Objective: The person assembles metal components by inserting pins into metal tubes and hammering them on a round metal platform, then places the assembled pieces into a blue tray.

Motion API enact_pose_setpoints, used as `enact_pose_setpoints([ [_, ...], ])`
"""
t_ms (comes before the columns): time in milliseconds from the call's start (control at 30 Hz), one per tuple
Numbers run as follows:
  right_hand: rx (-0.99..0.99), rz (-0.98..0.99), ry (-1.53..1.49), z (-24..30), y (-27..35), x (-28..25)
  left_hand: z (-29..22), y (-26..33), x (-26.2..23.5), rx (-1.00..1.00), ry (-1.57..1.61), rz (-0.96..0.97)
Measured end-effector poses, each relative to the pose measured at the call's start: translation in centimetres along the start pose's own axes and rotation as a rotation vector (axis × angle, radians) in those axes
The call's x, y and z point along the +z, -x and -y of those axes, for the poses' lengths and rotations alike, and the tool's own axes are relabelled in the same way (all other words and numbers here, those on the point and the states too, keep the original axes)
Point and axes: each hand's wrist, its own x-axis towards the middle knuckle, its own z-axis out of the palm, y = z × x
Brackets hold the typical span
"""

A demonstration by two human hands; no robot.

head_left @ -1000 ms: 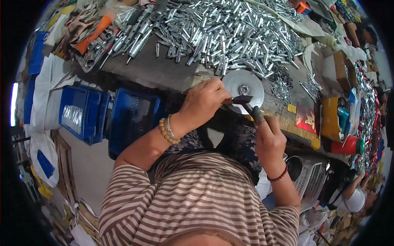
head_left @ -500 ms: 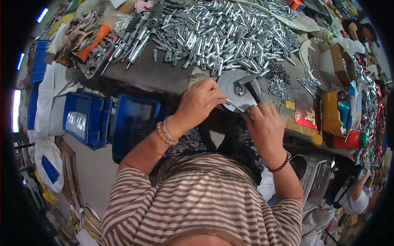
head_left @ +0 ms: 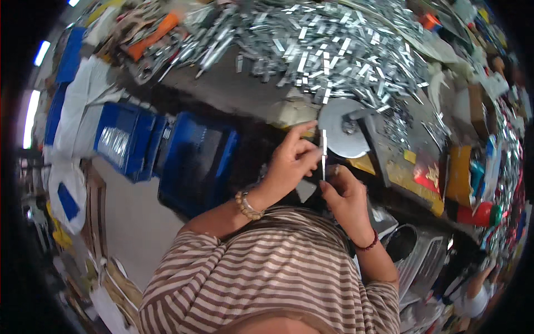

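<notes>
Between my hands stands a slim shiny metal rod point(head_left: 324, 146), slightly blurred. My right hand point(head_left: 346, 195) pinches its lower end between thumb and fingers. My left hand point(head_left: 292, 161) is just beside the rod, index finger stretched out and the other fingers loosely bent; its thumb tip is close to the rod, and whether it touches is blurred. Beyond my hands lies a round grey metal disc point(head_left: 336, 131) at the bench edge. A hammer point(head_left: 374, 142) rests on it, its dark handle pointing toward me.
A big heap of shiny metal tubes point(head_left: 334, 50) covers the back of the bench. Smaller metal parts point(head_left: 397, 122) lie right of the disc. Blue bins point(head_left: 194, 161) stand at the left. A red bottle with a green cap point(head_left: 478, 214) is at the right, with another person beyond.
My right hand has let go of the hammer, which stays on the disc, and now holds the rod. Both hands have drawn back from the disc, and the view has shifted.
</notes>
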Motion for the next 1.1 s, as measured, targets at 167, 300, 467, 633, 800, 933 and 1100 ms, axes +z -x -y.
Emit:
enact_pose_setpoints([
  [167,-0.091,0.045,0.122,-0.9,-0.4,1.5,1.4,0.0,-1.3,0.161,0.105,-0.039],
  [300,-0.039,0.113,-0.027,-2.5,-0.1,1.9,1.1,1.9,-6.7,0.147,0.046,-0.240],
  [467,0.054,0.134,-0.107,-4.3,-0.5,1.4,5.9,7.2,-21.4,0.013,-0.330,-0.680],
  [633,0.074,0.146,-0.097,-5.6,-1.0,2.1,11.9,13.8,-33.4,-0.624,-0.774,-0.862],
  [800,0.055,0.236,-0.077,-4.6,-1.5,3.0,18.3,15.1,-36.0,-0.764,-1.090,-0.909],
  [933,0.054,0.261,-0.053,-5.6,-1.3,2.5,17.2,12.8,-35.1,-0.997,-0.820,-1.010],
  [1100,0.082,0.213,-0.069,-5.5,-0.5,2.8,18.6,12.2,-34.8,-1.050,-0.898,-1.011],
])
